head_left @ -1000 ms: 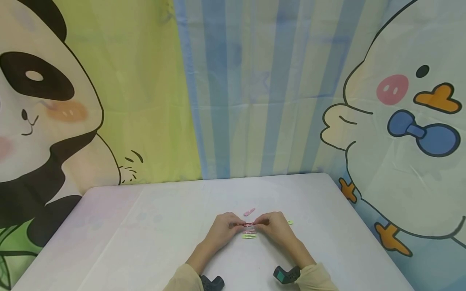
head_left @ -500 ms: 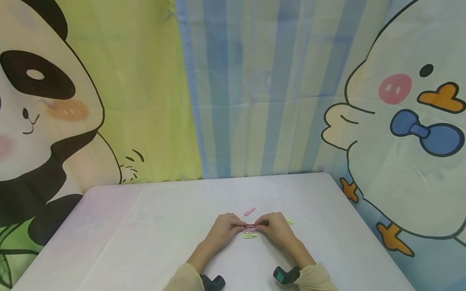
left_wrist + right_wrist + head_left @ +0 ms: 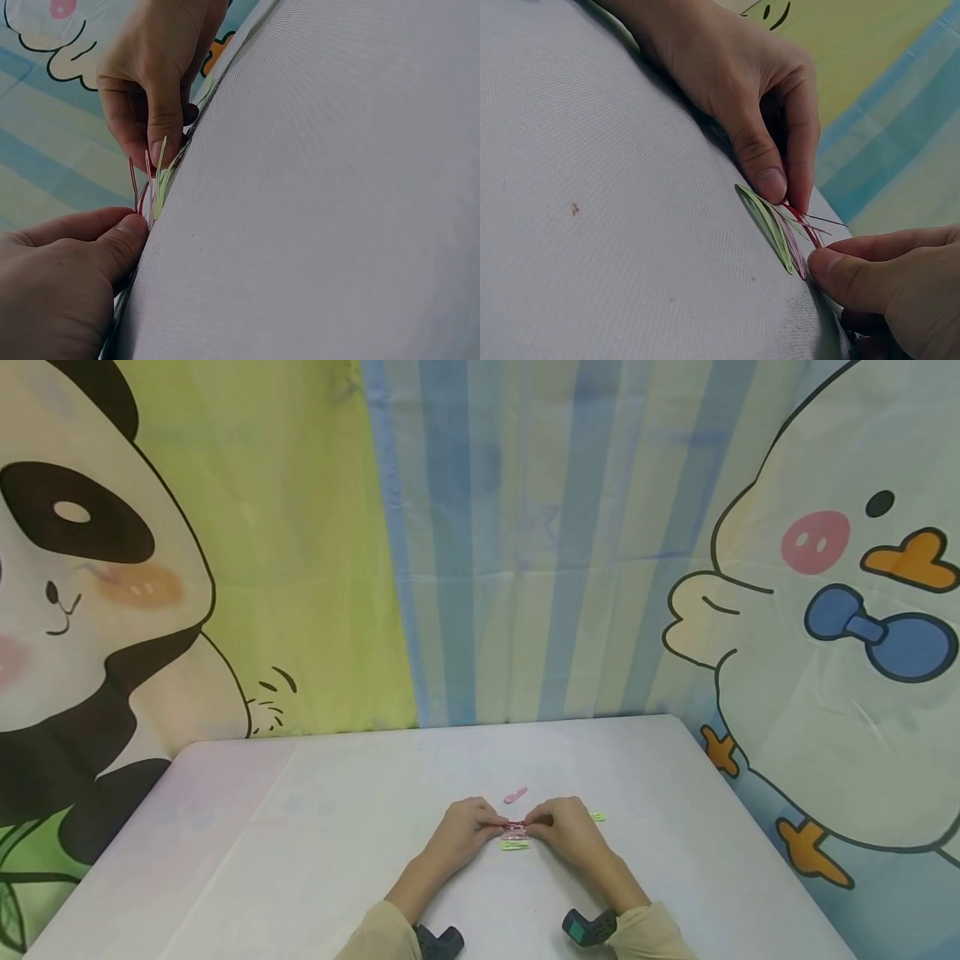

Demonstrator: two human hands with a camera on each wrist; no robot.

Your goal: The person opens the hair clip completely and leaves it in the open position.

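Note:
A red snap hair clip [image 3: 811, 229] lies crosswise between my two hands, its arm sprung up. The fingertips of my left hand [image 3: 468, 828] pinch its left end. At the other end, my right hand [image 3: 564, 827] pinches it between thumb and forefinger. Just on the near side of it, a pink hair clip [image 3: 793, 238] and a green hair clip [image 3: 767, 227] lie side by side in a row on the table. Their arms also stand raised in the left wrist view, where the green clip [image 3: 160, 187] is nearest the camera.
Beyond the hands lies another pink hair clip [image 3: 515, 795], set at a slant. A further green hair clip [image 3: 597, 817] shows partly behind the right hand. All are on a white table [image 3: 300, 860], with a printed curtain [image 3: 517, 543] along its back edge.
Both hands stay at the red hair clip with hardly any movement. The head view has shifted very slightly.

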